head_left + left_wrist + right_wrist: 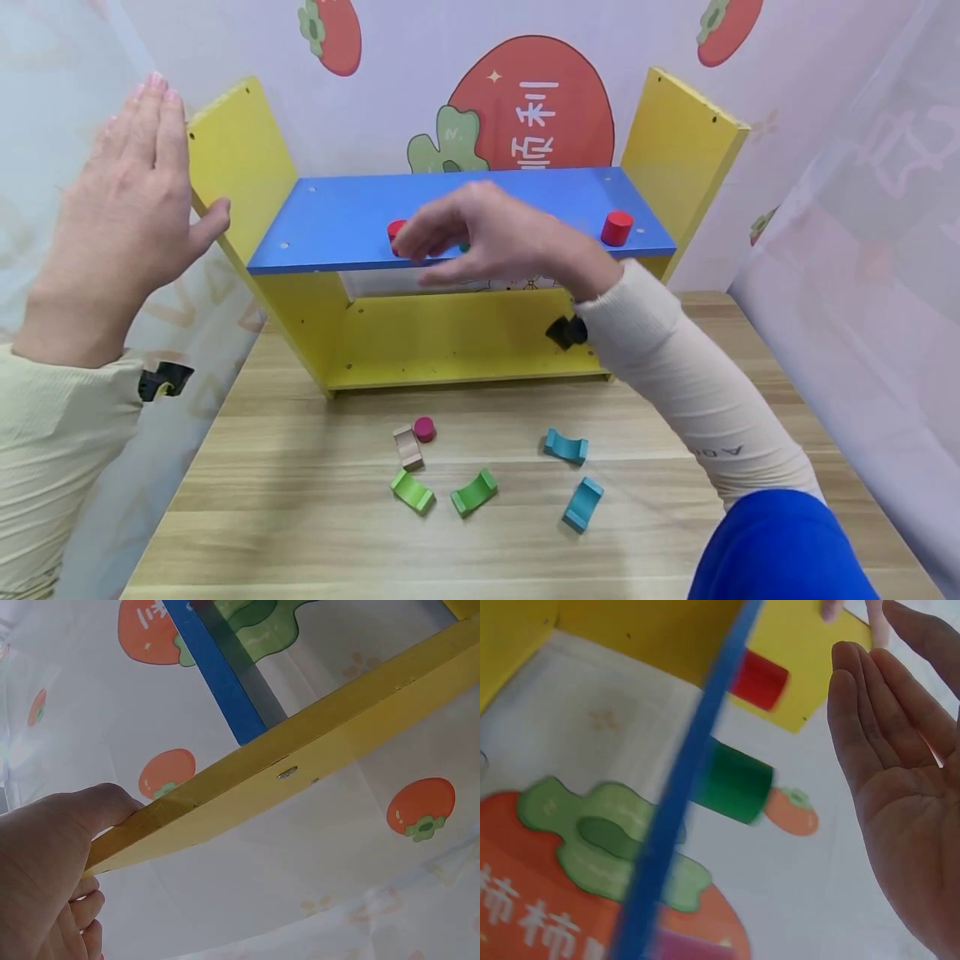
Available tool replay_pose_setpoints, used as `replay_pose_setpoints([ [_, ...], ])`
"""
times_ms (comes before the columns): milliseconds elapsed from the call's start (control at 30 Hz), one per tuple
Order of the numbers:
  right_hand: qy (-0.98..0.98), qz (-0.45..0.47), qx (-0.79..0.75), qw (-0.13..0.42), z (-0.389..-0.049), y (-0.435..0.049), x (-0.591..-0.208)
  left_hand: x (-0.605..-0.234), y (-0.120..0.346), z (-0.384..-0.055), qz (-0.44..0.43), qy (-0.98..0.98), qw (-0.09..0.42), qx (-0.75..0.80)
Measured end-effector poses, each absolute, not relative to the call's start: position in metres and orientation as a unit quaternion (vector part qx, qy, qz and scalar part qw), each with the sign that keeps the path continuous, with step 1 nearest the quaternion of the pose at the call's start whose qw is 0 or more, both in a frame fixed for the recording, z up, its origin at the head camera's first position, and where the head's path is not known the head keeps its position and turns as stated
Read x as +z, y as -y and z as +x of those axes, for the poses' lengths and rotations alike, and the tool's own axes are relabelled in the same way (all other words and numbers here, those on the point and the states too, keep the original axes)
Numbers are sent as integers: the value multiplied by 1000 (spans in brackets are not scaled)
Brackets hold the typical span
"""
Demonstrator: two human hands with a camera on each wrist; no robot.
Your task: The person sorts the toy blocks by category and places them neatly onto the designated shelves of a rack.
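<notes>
Two hands. Left hand (123, 200): pinching the yellow side panel (243, 167). Right hand (491, 233): loosely bent, holding nothing, before the cylinders (617, 228) on the blue shelf (337, 217). Step, I judge: tending that row; my next move calls for clearance around it. Green cylinder (735, 782): plain to the right wrist, mostly hidden from the head view, which alone shows the desk (315, 517) and five curved blocks (474, 494).
</notes>
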State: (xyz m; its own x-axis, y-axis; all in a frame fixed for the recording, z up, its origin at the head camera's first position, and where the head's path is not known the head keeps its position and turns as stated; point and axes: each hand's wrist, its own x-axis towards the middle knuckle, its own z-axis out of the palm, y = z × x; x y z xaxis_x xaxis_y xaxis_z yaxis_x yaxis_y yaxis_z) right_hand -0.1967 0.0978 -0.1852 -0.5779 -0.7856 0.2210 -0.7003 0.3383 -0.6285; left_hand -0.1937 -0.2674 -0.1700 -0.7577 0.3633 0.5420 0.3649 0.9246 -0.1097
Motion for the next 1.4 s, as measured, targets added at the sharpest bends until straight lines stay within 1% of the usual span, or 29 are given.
replay_pose_setpoints([
  [100,-809,-456,-362,83,-193,-104,-217,-169,268,-193,-185,942,280,0],
  [200,-814,-438,-369,101,-190,-111,-253,-169,267,-192,-178,946,271,3],
  [367,-827,-398,-373,135,-191,-115,-316,-169,267,-193,-177,945,275,3],
  [567,-822,-346,-408,195,-198,-106,-384,-171,268,-192,-181,943,278,4],
  [733,-811,-325,-423,239,-201,-92,-428,-170,267,-192,-172,948,269,5],
  [867,-822,-317,-403,248,-201,-82,-450,-170,266,-194,-175,947,271,-1],
  [1000,-825,-324,-386,255,-201,-71,-464,-170,266,-194,-179,944,277,-8],
  [1133,-828,-336,-367,259,-198,-63,-470,-170,266,-194,-182,943,278,-2],
  [1400,-847,-348,-328,233,-193,-56,-473,-169,266,-194,-176,946,271,3],
])
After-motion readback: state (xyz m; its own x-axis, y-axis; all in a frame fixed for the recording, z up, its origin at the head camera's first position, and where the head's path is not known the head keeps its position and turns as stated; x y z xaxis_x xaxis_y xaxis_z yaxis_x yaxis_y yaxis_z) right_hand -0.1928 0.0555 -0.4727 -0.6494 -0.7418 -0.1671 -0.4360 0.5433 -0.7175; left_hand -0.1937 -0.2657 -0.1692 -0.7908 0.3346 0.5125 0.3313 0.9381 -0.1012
